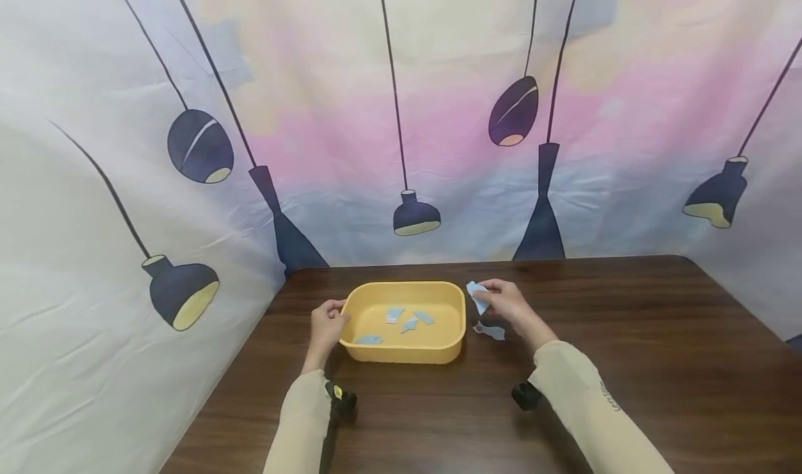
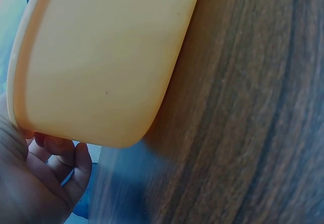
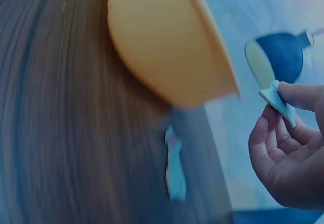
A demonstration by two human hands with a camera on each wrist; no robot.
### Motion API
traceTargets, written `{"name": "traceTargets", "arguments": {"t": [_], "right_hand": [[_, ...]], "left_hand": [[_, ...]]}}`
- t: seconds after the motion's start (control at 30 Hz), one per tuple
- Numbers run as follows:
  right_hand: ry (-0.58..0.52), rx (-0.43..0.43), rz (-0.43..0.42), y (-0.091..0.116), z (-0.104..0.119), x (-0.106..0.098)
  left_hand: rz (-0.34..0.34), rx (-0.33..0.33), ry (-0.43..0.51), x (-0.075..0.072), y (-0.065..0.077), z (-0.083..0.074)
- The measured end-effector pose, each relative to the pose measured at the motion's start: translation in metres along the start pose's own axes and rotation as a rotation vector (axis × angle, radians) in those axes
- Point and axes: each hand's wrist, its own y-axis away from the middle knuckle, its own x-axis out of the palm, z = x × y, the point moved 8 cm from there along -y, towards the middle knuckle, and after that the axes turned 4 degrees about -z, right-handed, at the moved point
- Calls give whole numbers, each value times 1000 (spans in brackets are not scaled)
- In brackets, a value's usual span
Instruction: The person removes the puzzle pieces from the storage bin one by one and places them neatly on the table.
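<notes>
A yellow plastic basin [image 1: 404, 355] stands on the table, with several light-blue torn-looking pieces [image 1: 409, 325] lying flat inside it. My left hand [image 1: 326, 324] grips the basin's left rim, thumb over the edge and fingers curled below it, as the left wrist view shows. To the right of the basin, my right hand [image 1: 506, 300] pinches a light-blue piece [image 3: 279, 104] between thumb and fingers, raised above the table. Another light-blue piece with a reddish mark [image 1: 491, 331] lies on the table below that hand, near the basin's right side.
The dark wooden table [image 1: 658, 362] reaches back to a hanging cloth [image 1: 464, 182] printed with lamps. Black wrist devices [image 1: 528, 395] are worn under both pale sleeves [image 1: 585, 390].
</notes>
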Motion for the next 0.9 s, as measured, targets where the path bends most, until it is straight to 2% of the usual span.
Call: {"name": "traceTargets", "arguments": {"t": [0.2,0.43,0.9], "right_hand": [[52,38,5,2,-25,-22],[67,99,32,5,-49,-39],[126,93,6,9,-64,-51]], "left_hand": [[3,1,1,-2,-3,0],[23,-38,-7,0,0,3],[27,-45,40,1,3,-2]]}}
